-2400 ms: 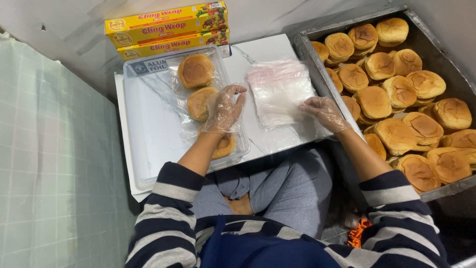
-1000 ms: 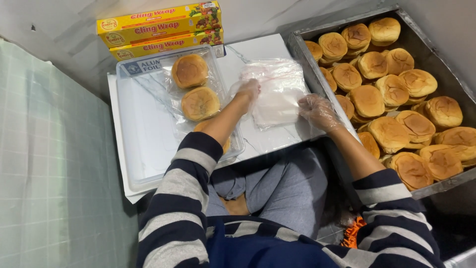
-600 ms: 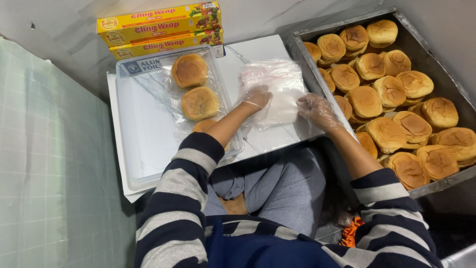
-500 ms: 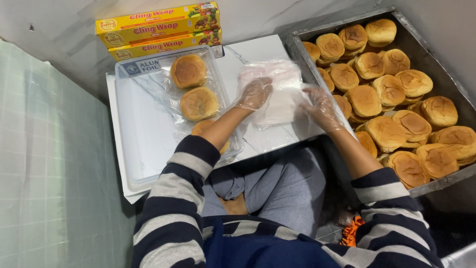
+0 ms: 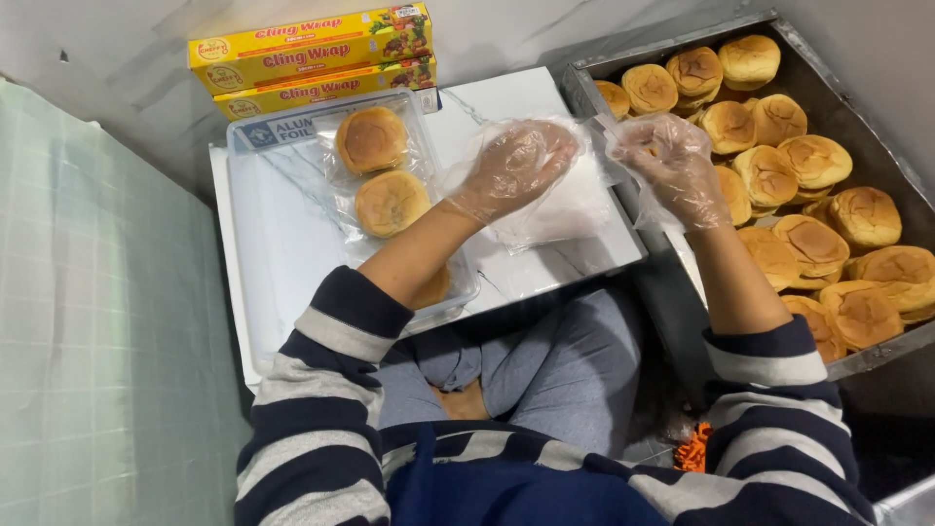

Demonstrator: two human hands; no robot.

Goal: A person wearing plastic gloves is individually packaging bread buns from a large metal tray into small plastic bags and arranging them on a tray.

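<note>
Two gloved hands raised over a white board (image 5: 292,253), both at a clear plastic bag (image 5: 565,200) lying on the board's right part. Left hand (image 5: 516,166) in a thin see-through glove, fingers curled loosely and resting on the bag's upper edge; whether gripping the film or only pressing on it, cannot tell. Right hand (image 5: 672,161) likewise gloved, fingers bent, pinching the bag's top right corner, lifted just off the board.

Left of the bag, on the same board: a second clear bag (image 5: 390,195) holding buns, one bun (image 5: 371,139) at the top, another (image 5: 391,203) just below it, a third partly hidden under the left forearm. Behind the board, against the wall: two yellow wrap boxes (image 5: 312,58) stacked one on the other, with a grey foil box (image 5: 282,131) just in front of them at the board's back edge. Right of the board, touching its edge: a deep metal tray (image 5: 877,146) packed with golden buns (image 5: 808,161) in close rows. Below the board: grey trousers and striped sleeves.
</note>
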